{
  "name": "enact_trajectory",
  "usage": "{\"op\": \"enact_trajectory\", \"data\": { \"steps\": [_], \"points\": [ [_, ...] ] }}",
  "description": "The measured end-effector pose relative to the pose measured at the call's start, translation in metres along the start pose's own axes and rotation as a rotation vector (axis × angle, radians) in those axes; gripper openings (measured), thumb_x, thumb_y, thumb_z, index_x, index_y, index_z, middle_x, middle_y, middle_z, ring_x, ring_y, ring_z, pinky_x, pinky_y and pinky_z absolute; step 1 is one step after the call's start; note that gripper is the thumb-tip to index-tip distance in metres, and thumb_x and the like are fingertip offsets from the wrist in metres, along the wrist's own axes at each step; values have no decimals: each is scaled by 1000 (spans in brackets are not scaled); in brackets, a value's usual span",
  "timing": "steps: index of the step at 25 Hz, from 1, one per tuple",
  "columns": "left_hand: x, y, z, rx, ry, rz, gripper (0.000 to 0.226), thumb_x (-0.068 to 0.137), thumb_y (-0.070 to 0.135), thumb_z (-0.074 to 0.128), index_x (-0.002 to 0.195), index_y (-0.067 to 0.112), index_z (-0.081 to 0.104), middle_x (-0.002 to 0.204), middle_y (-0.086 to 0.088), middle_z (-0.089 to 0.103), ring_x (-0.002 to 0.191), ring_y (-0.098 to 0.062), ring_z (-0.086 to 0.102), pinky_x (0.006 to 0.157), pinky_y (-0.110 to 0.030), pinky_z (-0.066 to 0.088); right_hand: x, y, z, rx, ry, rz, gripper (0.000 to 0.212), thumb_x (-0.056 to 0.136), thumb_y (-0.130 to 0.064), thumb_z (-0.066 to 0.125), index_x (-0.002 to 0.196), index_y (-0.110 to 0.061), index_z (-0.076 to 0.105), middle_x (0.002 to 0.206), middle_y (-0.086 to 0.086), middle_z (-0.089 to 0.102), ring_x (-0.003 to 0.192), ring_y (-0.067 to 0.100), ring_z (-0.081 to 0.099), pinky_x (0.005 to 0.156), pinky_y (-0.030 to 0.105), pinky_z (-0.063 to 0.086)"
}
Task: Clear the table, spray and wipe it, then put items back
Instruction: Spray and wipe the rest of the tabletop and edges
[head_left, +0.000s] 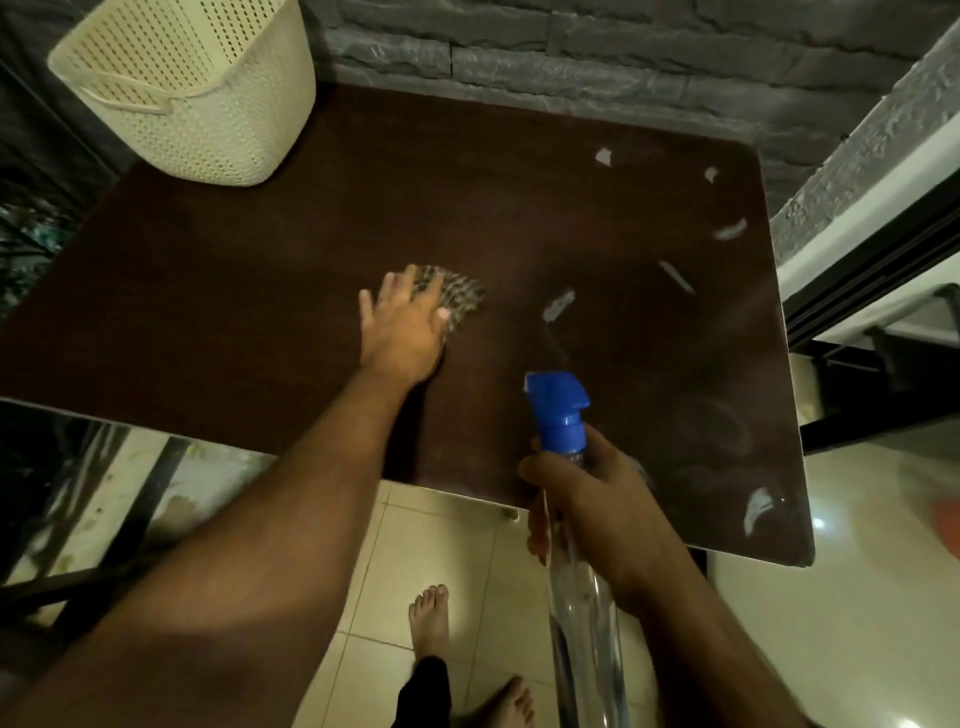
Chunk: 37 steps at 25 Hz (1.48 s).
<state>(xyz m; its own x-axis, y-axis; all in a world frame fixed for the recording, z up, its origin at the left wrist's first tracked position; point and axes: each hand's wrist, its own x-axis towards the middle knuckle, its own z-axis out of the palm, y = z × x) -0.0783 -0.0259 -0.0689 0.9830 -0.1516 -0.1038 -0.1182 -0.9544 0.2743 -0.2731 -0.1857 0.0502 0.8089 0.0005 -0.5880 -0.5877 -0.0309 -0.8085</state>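
Left hand: your left hand (402, 325) lies flat, fingers spread, pressing a checked cloth (457, 301) onto the middle of the table (208, 322). No clench, just a palm-down press.
Right hand: your right hand (587, 514) is wrapped round the neck of the spray bottle (558, 415), blue nozzle aimed out over the right half of the top.
Table: the dark surface is cleared apart from a cream basket (192, 88) on the far-left corner, and pale smears (558, 304) are scattered across the right side.
Stage: spray and wipe underway, by the look of it; the smears say the right half isn't finished.
Risk, basket: sweep the cloth far left and you could nudge the basket, which already sits close to the edge.
Risk, spray: the nozzle points toward the right edge, so mist may carry past onto the tiled floor (447, 545), and you're barefoot there. Slippery.
Risk, cloth: only the palm pins the cloth, so a fast stroke could bunch it and leave streaks.
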Motion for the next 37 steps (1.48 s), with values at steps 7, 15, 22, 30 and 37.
{"op": "enact_trajectory", "data": {
  "steps": [7, 15, 22, 30, 37],
  "points": [
    [-120, -49, 10, -27, -13, 169, 47, 102, 38, 29, 148, 38, 20, 161, 7, 13, 148, -11, 1, 117, -44, -10, -16, 11, -8, 0, -2, -2, 19, 88, -16, 60, 105, -18, 52, 72, 12, 58, 54, 20, 56, 55, 31, 52],
    [-126, 27, 23, 36, -68, 291, 52, 101, 34, 36, 151, 35, 22, 162, 3, 8, 149, -18, 0, 119, -46, -5, -18, 16, -5, -17, -16, -34, 16, 89, -20, 59, 104, -19, 54, 73, 12, 60, 55, 22, 57, 56, 32, 52],
    [-49, 3, 7, 49, -80, 162, 50, 102, 38, 34, 151, 35, 23, 162, 3, 10, 149, -18, 2, 117, -46, -5, -15, 20, -21, 51, 22, 24, 22, 88, -15, 59, 108, -19, 51, 71, 11, 58, 55, 22, 56, 58, 35, 51],
    [-160, 0, 22, 18, -112, 460, 50, 99, 41, 31, 149, 37, 26, 160, 9, 10, 147, -9, -1, 118, -42, -8, -23, 22, -28, 77, 20, 3, 18, 88, -18, 59, 105, -20, 52, 71, 11, 59, 55, 21, 56, 52, 28, 50],
    [-36, 32, 9, 128, -76, 196, 52, 102, 38, 33, 152, 32, 20, 162, -1, 10, 149, -23, 5, 118, -47, 1, -12, 15, -34, 107, 62, -15, 17, 89, -15, 59, 104, -18, 52, 76, 11, 56, 62, 25, 55, 57, 33, 53]
  ]
}}
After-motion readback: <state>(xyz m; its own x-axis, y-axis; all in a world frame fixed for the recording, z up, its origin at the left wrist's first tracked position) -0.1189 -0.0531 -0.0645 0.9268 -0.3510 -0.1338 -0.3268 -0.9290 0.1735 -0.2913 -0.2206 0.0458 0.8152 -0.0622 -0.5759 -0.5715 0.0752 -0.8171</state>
